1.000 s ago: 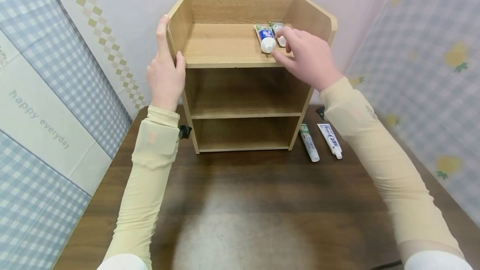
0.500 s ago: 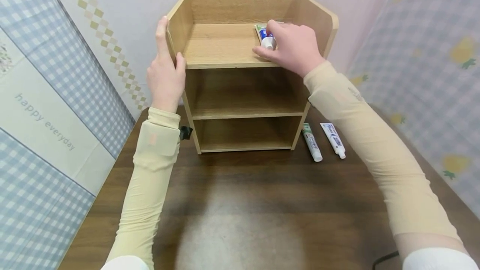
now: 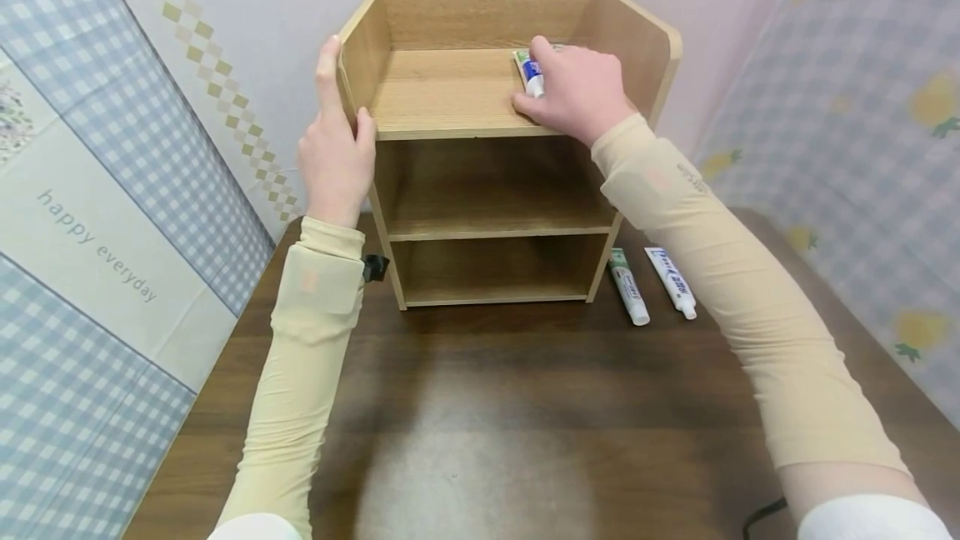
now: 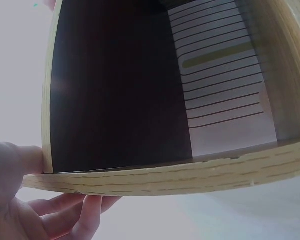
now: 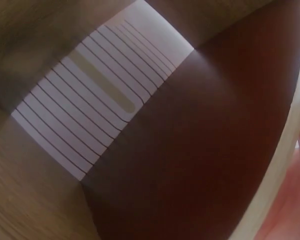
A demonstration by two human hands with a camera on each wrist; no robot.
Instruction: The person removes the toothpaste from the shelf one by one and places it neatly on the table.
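My left hand [image 3: 337,157] grips the left side panel of a small wooden shelf [image 3: 442,82], thumb on the front edge and fingers along the outside. In the left wrist view, the thumb and fingers stand on either side of the panel's edge. On the top board, at the right, lies a toothpaste tube [image 3: 531,73] with a blue and green print. My right hand [image 3: 581,94] bends over this tube, thumb and index finger round its cap end, which is mostly hidden. Another tube beside it is almost wholly covered by the hand.
Two more toothpaste tubes, one green and white [image 3: 628,290] and one white and blue [image 3: 671,283], lie on the dark wooden table [image 3: 465,390] right of the shelf. Two lower compartments open to the front. Patterned cloth [image 3: 847,132] hangs round the table.
My right hand has moved left from the second tube to the blue-printed one and its fingers have drawn together round it. The left hand has kept its grip on the panel.
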